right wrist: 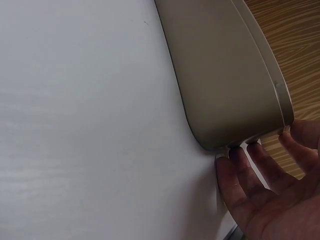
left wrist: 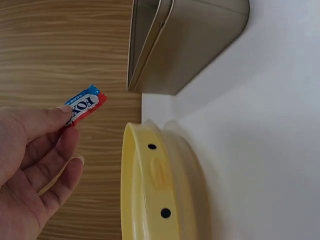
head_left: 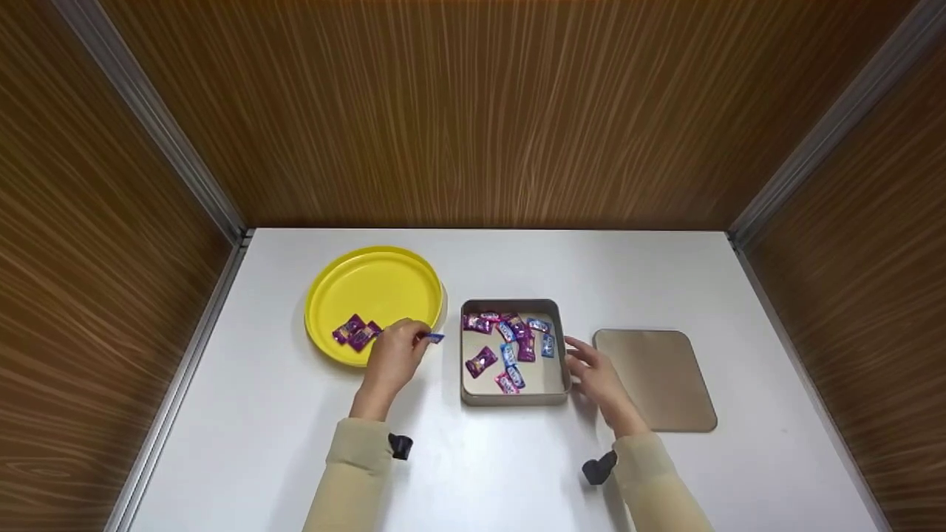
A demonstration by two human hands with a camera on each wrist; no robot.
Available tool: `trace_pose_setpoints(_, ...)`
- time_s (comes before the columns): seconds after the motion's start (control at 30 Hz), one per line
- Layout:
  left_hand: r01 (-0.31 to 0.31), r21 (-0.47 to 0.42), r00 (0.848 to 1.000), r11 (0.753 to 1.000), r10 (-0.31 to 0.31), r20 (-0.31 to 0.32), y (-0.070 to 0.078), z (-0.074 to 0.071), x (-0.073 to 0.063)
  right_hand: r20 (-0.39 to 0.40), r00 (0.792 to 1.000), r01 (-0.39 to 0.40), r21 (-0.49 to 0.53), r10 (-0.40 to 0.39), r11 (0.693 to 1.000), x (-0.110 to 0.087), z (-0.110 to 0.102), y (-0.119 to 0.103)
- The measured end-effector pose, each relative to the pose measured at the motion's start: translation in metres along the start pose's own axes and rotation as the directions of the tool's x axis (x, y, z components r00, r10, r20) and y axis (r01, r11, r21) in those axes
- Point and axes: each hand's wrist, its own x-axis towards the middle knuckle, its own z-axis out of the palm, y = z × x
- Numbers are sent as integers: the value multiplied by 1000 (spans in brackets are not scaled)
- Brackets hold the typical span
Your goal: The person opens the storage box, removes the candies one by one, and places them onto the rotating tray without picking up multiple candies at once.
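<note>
My left hand point(head_left: 395, 355) pinches a small wrapped candy point(left wrist: 86, 104) between thumb and fingers, over the right edge of the yellow round dish point(head_left: 384, 284). Its wrapper is blue and red with white lettering. Two purple-wrapped candies point(head_left: 348, 328) lie in the dish, near my left hand. An open square metal tin point(head_left: 514, 400) stands to the right of the dish, with several purple, blue and pink candies point(head_left: 482, 362) spread over its bottom. With its fingertips, my right hand point(head_left: 600, 380) touches the tin's right side; the fingers are nearly straight in the right wrist view.
A flat metal lid point(head_left: 658, 377) lies on the white table point(head_left: 473, 473), right of the tin and partly behind my right hand. Wood-grain panels point(head_left: 473, 111) close off the back and both sides. The dish's side point(left wrist: 167, 182) bears two black dots.
</note>
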Motion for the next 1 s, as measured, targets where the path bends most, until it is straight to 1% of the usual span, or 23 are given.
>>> trace_pose_setpoints(0.1, 34, -1, 997, 999, -34, -63, -9, -2, 0, -1, 1000, 13, 17, -13, 1000, 1, 0, 1)
trace_pose_setpoints(0.23, 69, -13, 985, 998, -70, -159, -22, -1, -1, -2, 1000, 19, 33, -19, 999, 1, 1, 1)
trace_pose_setpoints(0.33, 111, -12, 975, 994, -111, -193, -33, 2, -2, -7, 1000, 22, 23, -22, 999, 1, 1, 1)
trace_pose_setpoints(0.43, 162, -7, 969, 987, -160, -188, -40, 4, -3, -11, 1000, 26, 20, -26, 999, 1, 1, 1)
trace_pose_setpoints(0.6, 202, 36, 961, 979, -191, -198, -49, 9, -3, -2, 1000, 25, 25, -25, 999, 0, 2, 0)
trace_pose_setpoints(0.67, 214, 59, 959, 975, -199, -200, -51, 10, -3, -2, 1000, 23, 31, -23, 999, -1, 2, -1)
trace_pose_setpoints(0.73, 239, 75, 957, 968, -221, -189, -53, 12, -1, -5, 1000, 24, 35, -23, 999, -1, 2, -1)
trace_pose_setpoints(1.0, 287, 69, 949, 955, -273, -157, -56, 17, 5, -17, 1000, 26, 13, -26, 1000, -1, 1, 0)
